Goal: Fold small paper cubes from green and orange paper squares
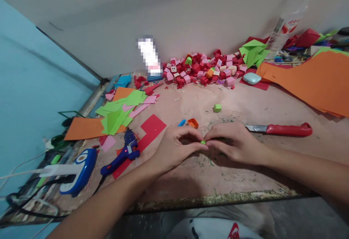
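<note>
Between the fingertips of both hands is a small green piece of folded paper (pixel 203 142), mostly covered by the fingers. My left hand (pixel 177 142) pinches it from the left, and my right hand (pixel 234 141) pinches it from the right. Just behind them lie an orange paper piece shaped like an open box (pixel 193 123) and a small blue object (pixel 181 122). Farther back sits a green paper cube (pixel 217 108). A knife with a red handle (pixel 289 129) rests behind my right hand, its blade tip hidden by that hand.
A blue glue gun (pixel 120 157) and a blue-and-white power strip (pixel 79 171) with cables lie left. Green paper sheets (pixel 120 108) are stacked behind. Many small paper cubes (pixel 201 68) line the wall. Orange sheets (pixel 313 82) and a plastic bottle (pixel 290 21) stand right.
</note>
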Action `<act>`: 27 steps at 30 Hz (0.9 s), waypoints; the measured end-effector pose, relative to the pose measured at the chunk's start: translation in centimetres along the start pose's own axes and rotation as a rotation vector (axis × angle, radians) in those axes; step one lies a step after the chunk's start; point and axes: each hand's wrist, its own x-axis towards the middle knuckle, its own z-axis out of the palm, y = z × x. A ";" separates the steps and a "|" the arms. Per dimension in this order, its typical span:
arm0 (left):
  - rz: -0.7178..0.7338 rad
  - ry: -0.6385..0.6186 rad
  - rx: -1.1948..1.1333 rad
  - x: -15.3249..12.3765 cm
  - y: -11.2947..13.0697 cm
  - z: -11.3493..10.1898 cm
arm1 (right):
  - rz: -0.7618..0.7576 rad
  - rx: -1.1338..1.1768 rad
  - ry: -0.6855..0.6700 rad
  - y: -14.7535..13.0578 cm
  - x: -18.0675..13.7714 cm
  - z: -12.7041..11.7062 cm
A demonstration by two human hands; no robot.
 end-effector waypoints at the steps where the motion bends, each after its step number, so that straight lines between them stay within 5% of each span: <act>1: 0.022 0.003 0.013 0.0 0.0 0.0 | 0.017 0.016 -0.004 0.0 0.1 0.0; 8: 0.208 -0.040 0.139 0.0 0.0 -0.5 | 0.252 0.167 0.013 -0.1 0.2 0.2; 12: 0.152 -0.027 0.154 0.1 -0.1 -1.0 | 0.339 0.233 0.042 0.0 0.1 0.4; 27: -0.120 0.010 -0.109 0.4 -0.9 -0.7 | 0.186 0.093 0.036 -0.2 0.1 0.3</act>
